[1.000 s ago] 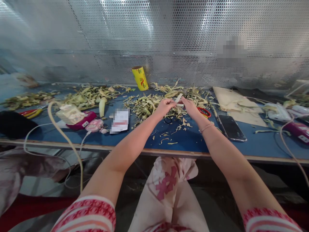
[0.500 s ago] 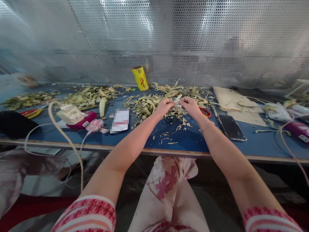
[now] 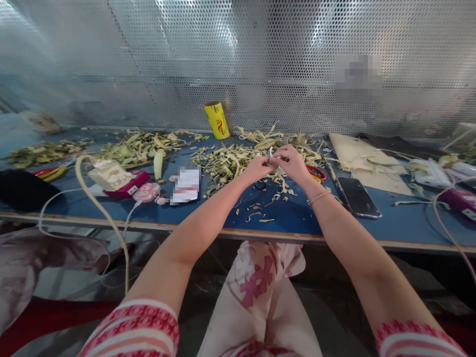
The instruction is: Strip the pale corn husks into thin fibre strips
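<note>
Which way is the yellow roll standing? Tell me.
Upright but leaning. The yellow roll stands on end on the blue table, its open top tipped left.

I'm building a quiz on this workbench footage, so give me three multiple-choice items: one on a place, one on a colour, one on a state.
1. Where does the dark flat phone lie?
A. on the blue tabletop, right of the hands
B. beside the yellow can
C. on the person's lap

2. What colour is the cylindrical can by the perforated metal wall?
A. green
B. yellow
C. white

3. How are the left hand and right hand?
A. flat on the table
B. wide apart
C. fingertips together, pinching a pale strip

Answers: 1 A, it lies past the right wrist; 2 B, its side is yellow; 3 C, both hands meet above the pile of pale green scraps.
</note>
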### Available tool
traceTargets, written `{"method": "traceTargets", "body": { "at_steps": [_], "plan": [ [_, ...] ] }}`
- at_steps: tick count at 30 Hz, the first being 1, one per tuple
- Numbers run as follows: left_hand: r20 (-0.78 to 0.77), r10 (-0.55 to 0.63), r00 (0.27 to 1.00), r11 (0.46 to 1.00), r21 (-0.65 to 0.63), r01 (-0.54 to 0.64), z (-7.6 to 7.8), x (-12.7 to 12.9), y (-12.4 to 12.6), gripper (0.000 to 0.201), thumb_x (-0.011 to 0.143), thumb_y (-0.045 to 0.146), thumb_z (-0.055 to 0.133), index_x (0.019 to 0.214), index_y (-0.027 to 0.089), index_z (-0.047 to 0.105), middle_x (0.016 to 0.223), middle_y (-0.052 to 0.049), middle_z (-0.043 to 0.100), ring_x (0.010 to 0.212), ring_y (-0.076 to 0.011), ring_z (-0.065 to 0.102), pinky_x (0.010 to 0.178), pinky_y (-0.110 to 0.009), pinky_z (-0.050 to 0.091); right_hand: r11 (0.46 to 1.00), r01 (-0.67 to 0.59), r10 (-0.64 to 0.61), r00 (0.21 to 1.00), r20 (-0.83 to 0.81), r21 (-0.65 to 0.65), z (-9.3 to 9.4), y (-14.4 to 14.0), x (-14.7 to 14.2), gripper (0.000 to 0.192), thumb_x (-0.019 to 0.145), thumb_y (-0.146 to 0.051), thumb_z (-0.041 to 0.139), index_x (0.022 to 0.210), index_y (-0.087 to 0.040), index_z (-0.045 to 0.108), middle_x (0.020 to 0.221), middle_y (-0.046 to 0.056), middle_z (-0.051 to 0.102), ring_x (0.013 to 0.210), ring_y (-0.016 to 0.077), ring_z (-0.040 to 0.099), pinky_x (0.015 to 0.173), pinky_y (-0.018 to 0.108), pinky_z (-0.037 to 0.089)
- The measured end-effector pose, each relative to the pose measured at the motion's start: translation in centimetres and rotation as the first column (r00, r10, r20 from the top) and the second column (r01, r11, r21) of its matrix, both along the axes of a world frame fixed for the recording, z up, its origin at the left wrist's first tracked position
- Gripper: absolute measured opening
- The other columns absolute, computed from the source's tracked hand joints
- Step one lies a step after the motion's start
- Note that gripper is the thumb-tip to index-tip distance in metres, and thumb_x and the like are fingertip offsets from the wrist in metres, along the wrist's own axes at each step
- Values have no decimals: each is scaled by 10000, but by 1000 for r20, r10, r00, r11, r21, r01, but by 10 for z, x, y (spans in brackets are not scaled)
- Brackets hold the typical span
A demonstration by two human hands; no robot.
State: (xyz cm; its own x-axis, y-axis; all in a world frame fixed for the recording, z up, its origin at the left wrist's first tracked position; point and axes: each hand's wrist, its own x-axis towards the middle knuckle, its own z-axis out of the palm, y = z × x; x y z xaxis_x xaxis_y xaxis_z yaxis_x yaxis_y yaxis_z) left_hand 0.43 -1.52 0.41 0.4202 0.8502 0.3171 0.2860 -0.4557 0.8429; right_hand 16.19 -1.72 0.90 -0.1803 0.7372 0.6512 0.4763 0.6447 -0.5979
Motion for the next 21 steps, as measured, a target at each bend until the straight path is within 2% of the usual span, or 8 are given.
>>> {"method": "traceTargets", "body": {
  "at_steps": [5,7,10,12,15,21],
  "plan": [
    [78,-76,994,995,-57,81,-2,0,-1,194,718,300,595,610,159,516,477,57,346,469,-67,298,520,-257,213,996,-64,62,997,-42,-55,-2,1,0,142,786,-306,634,756,-191,711,920,66,665,821,170,582,729,306,455],
    [138,-106,985,987,-107,122,-5,-1,1,257,752,361,597,610,159,522,470,43,374,442,-65,299,496,-257,203,990,-76,69,995,-65,-116,-1,-2,0,159,789,-308,617,777,-183,715,858,51,682,725,152,570,682,295,442],
    [263,-132,956,967,-177,182,-7,-1,3,367,798,503,559,703,150,588,550,-6,512,422,-62,323,467,-251,208,984,-55,47,998,-51,-172,1,-5,-1,201,789,-345,613,803,-177,723,734,22,668,582,119,492,599,277,399],
    [281,-92,955,964,-214,156,-7,0,3,463,811,598,518,755,148,616,572,-24,552,413,-63,341,454,-246,216,990,-23,21,1000,-17,-136,3,-8,-2,187,780,-338,627,793,-180,726,720,19,663,582,118,486,600,274,392],
    [242,11,970,967,-251,52,-4,3,1,541,819,659,476,718,143,606,541,-25,545,407,-66,374,444,-236,237,999,13,-11,997,71,-31,4,-10,-3,132,777,-283,636,782,-190,728,743,27,664,649,134,528,646,277,408],
    [185,116,976,965,-255,-66,2,5,-2,472,922,487,416,634,136,545,534,-14,543,399,-64,389,447,-231,276,992,77,-92,983,156,102,2,-11,-4,57,766,-221,640,771,-183,682,709,26,620,667,144,518,660,276,416]
  ]
}}
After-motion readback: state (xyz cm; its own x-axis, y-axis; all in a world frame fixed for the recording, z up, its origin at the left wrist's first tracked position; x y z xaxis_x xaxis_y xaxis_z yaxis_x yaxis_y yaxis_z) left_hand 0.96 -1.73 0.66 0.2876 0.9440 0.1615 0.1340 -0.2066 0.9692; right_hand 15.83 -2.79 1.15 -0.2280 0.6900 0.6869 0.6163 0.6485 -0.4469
